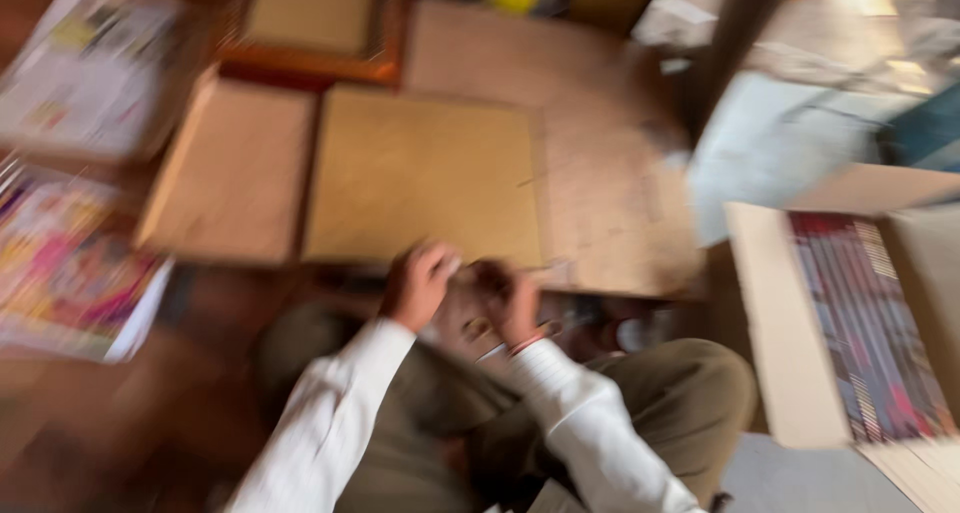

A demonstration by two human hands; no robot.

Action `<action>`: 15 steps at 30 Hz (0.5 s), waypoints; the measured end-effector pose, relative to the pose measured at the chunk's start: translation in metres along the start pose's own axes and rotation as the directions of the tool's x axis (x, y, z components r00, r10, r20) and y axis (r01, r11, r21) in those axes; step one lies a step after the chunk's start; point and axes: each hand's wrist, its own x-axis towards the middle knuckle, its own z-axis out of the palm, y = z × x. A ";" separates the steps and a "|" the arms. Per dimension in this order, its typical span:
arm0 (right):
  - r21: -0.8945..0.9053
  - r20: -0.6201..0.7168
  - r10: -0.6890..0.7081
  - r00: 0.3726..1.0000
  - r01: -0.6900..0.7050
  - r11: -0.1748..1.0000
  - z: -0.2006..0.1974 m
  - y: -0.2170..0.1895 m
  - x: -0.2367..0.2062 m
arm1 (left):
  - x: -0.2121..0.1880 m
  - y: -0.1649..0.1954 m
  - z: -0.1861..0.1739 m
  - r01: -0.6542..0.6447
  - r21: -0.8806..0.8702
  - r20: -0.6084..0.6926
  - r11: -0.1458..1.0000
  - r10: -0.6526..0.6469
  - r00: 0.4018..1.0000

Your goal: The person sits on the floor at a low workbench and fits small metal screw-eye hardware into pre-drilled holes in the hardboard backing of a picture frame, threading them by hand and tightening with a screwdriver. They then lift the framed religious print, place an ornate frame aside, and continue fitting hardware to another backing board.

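The picture is heavily blurred by motion. My left hand (418,281) and my right hand (508,298) are close together just above my knees, both in white sleeves. Their fingers are curled, and a small pale thing seems to sit between them, too smeared to name. Right in front of the hands lies a flat yellowish-brown board (425,178) on the floor. My olive trousers (670,393) fill the lower middle.
A second tan board (232,168) lies left of the first, and a framed panel (315,23) beyond. Colourful printed sheets (65,263) lie at the left. An open cardboard box (780,333) of striped items stands at the right.
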 end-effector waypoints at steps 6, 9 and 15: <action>-0.541 0.143 -0.197 0.970 0.243 0.805 0.027 -0.017 0.029 | 0.038 -0.068 -0.041 0.113 0.123 -0.007 0.986 -0.113 0.994; -0.506 0.251 -0.200 0.947 0.305 0.807 0.048 -0.025 0.050 | 0.040 -0.089 -0.041 0.150 0.105 0.042 0.983 -0.155 0.987; -0.566 0.321 -0.154 0.934 0.320 0.760 0.086 -0.019 0.073 | 0.036 -0.108 -0.039 0.194 0.086 0.063 0.977 -0.200 0.978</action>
